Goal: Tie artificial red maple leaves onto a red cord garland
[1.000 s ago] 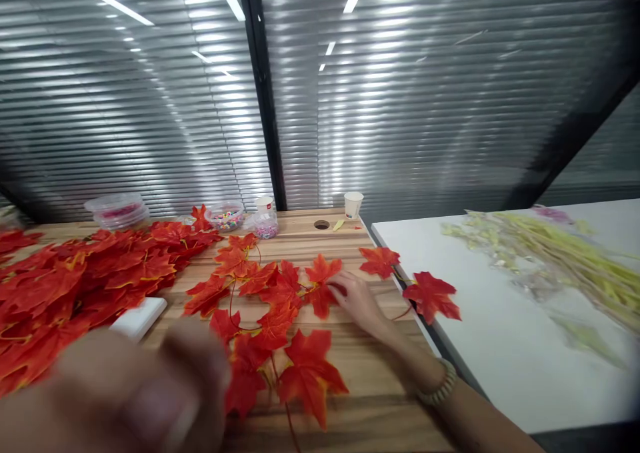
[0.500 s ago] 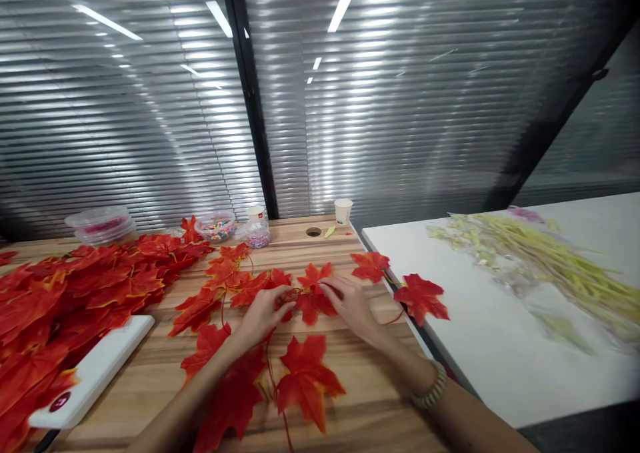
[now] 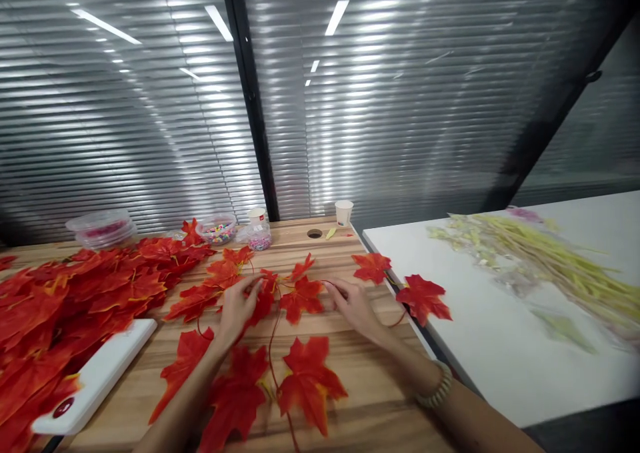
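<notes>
ok so the leaf garland (image 3: 301, 297) is mid worktop (image 3: 373, 393), left hand (image 3: 237, 311) and right hand (image 3: 355, 308) both pinching it in their fingers. One leaf (image 3: 423, 298) pokes past the worktop's right edge, bare wood showing front-right.

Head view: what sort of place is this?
Probably a craft workspace in an office-like room: a heap of artificial-looking red leaves, a clear tub of multicoloured bead-like pieces, and slatted blinds behind.
</notes>
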Tool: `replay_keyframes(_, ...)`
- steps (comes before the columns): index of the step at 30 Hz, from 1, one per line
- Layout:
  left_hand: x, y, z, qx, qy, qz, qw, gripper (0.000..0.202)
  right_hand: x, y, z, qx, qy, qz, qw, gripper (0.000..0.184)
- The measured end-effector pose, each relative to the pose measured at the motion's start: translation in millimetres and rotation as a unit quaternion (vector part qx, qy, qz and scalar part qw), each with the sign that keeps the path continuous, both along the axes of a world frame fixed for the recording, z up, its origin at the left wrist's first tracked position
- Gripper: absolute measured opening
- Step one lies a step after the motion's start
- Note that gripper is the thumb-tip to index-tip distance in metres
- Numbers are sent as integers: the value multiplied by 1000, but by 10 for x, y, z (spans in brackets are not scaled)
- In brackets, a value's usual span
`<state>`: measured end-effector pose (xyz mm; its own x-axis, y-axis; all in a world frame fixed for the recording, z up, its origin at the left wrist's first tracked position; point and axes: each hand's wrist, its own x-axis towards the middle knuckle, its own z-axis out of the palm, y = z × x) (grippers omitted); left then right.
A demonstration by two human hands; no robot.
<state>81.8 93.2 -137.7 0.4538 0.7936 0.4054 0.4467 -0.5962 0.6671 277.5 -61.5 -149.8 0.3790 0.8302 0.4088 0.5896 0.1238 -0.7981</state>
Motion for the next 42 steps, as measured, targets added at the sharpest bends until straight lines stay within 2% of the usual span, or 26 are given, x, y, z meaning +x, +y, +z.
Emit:
replay_keyframes(4, -108, 186, 2, -26, -99, 105, 989, 34, 14, 25, 6, -7, 34, -9, 999, 31)
replay_keyframes(7, -207, 325, 10, -55, -194, 169, 965, 35, 30, 52, -4, -27, 114, 5, 993, 31)
replay_keyframes(9, -272, 401, 15, -56, -248, 206, 945, 36, 40, 64, -11, -51, 207, 21, 977, 31)
replay_keyframes(12, -326, 456, 19, -65, -290, 231, 926, 38, 58, 64, -13, -82, 347, 56, 933, 29)
replay_keyframes(14, -308, 434, 14, -72, -275, 209, 936, 38, 72, 60, -16, -95, 427, 97, 894, 28)
replay_keyframes(16, -244, 364, 2, -51, -212, 159, 963, 35, 82, 56, -27, -100, 489, 142, 855, 27)
replay_keyframes(18, -153, 260, -14, 6, -120, 98, 988, 32, 86, 56, -46, -93, 523, 176, 829, 26)
replay_keyframes(21, -25, 82, -36, 131, -31, 29, 990, 29, 77, 59, -74, -86, 539, 201, 814, 26)
replay_keyframes(24, 53, -90, -44, 202, -1, -37, 979, 27, 50, 62, -78, -92, 533, 213, 814, 27)
replay_keyframes(27, 92, -247, -44, 205, 28, -129, 970, 26, 8, 55, -48, -100, 515, 213, 824, 29)
replay_keyframes(29, 112, -332, -51, 200, 51, -159, 966, 27, -20, 44, -20, -108, 500, 214, 833, 30)
replay_keyframes(33, 152, -414, -94, 177, 80, -172, 966, 18, -53, 20, 16, -106, 467, 239, 845, 30)
replay_keyframes(36, 172, -401, -117, 130, 65, -164, 976, 19, -57, 29, -1, -100, 445, 259, 851, 29)
replay_keyframes(39, 171, -359, -100, 59, 21, -119, 991, 24, -50, 62, -60, -108, 420, 259, 863, 29)
replay_keyframes(42, 148, -314, -59, -48, -49, -71, 995, 33, -49, 87, -123, -128, 370, 232, 890, 30)
